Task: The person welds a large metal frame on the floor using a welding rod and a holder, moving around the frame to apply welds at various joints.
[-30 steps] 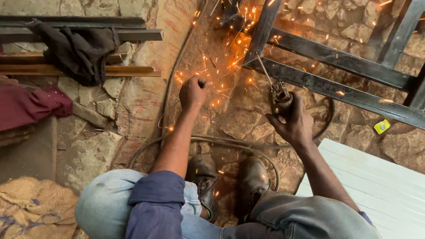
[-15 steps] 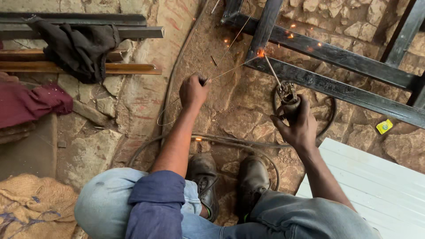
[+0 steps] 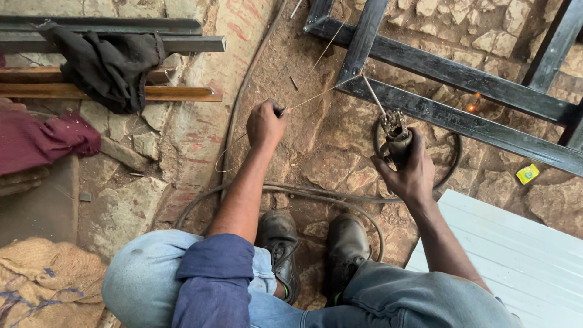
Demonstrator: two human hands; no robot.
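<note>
Firmly within right grip [image 3: 408,167]: electrode holder [image 3: 396,135].

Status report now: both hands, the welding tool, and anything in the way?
Left hand pinches thin wire. Right hand grips electrode holder, rod on black steel frame. Cable loops near boots.

The frame [image 3: 461,121] was dark steel bar, matt and scaled, with a dull sheen along its edges. The thin filler wire [image 3: 313,97] was bare, pale metal. The electrode holder [image 3: 398,136] appeared worn and sooty. The floor [image 3: 340,152] was rough stone and dusty earth. The boots [image 3: 346,243] were scuffed black leather. The sacking [image 3: 42,279] was coarse woven jute.
</note>
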